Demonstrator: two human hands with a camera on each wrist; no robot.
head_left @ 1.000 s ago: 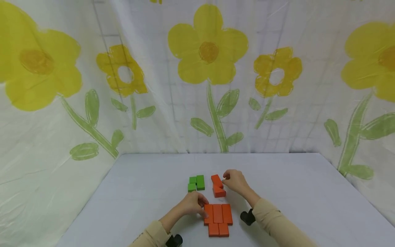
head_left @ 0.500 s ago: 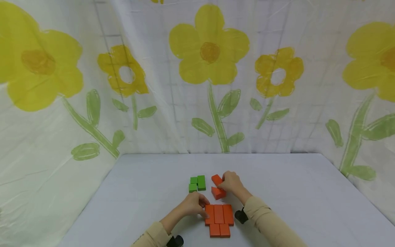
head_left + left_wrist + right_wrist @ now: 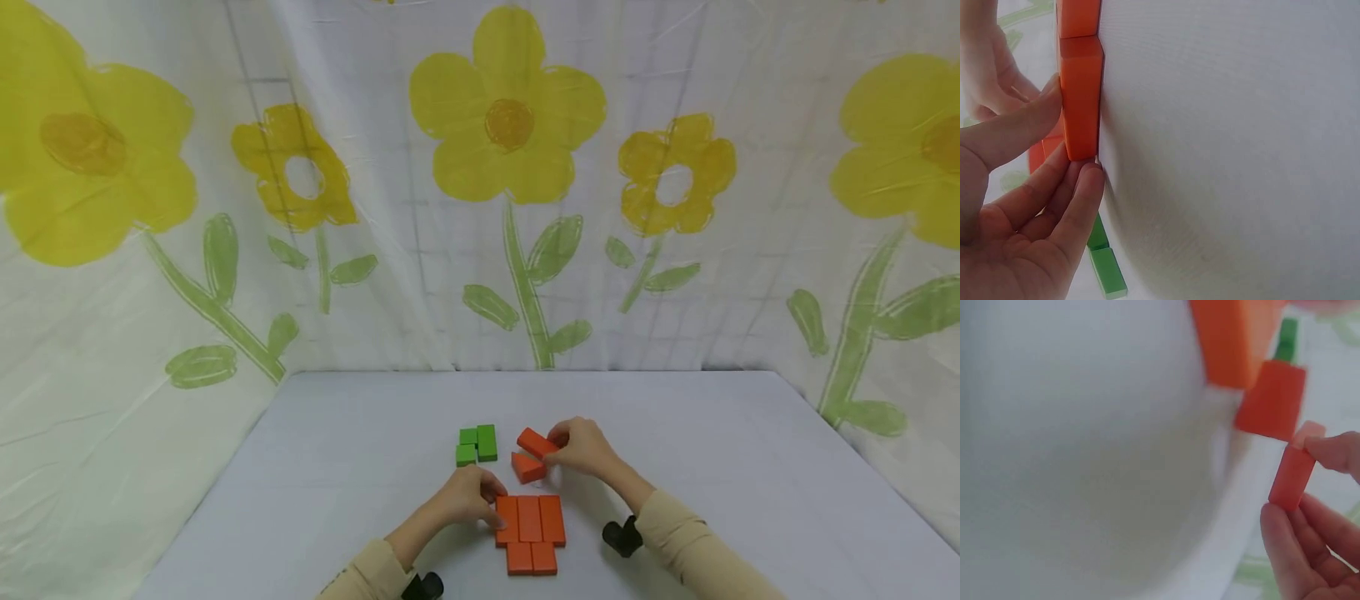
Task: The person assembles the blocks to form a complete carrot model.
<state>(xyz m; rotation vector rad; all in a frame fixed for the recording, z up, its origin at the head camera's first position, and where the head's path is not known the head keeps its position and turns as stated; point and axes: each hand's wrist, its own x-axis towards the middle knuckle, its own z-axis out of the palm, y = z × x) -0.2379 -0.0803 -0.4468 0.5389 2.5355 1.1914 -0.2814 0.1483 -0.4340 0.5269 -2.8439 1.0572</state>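
Note:
In the head view, three upright orange blocks (image 3: 529, 518) lie side by side, with two smaller orange blocks (image 3: 532, 559) below them. My left hand (image 3: 463, 500) holds the leftmost block; the left wrist view shows its thumb on the side of that orange block (image 3: 1082, 94) and fingertips at its end. Farther back, my right hand (image 3: 587, 448) pinches a slanted orange block (image 3: 534, 441) between thumb and fingers. An orange wedge-shaped block (image 3: 528, 468) lies just in front of it. The right wrist view shows the pinched block (image 3: 1292, 478) right at the wedge-shaped block (image 3: 1272, 403).
Several green blocks (image 3: 487, 442) lie grouped behind my left hand. A white table (image 3: 360, 433) bears everything, and a white curtain with painted yellow flowers (image 3: 507, 125) hangs behind it. A dark wrist camera (image 3: 622, 537) sits below the right sleeve.
My right hand has come onto the farther orange block and turned it to a steeper slant, its near end swinging right. The wedge-shaped block has shifted slightly. The left hand stays in place.

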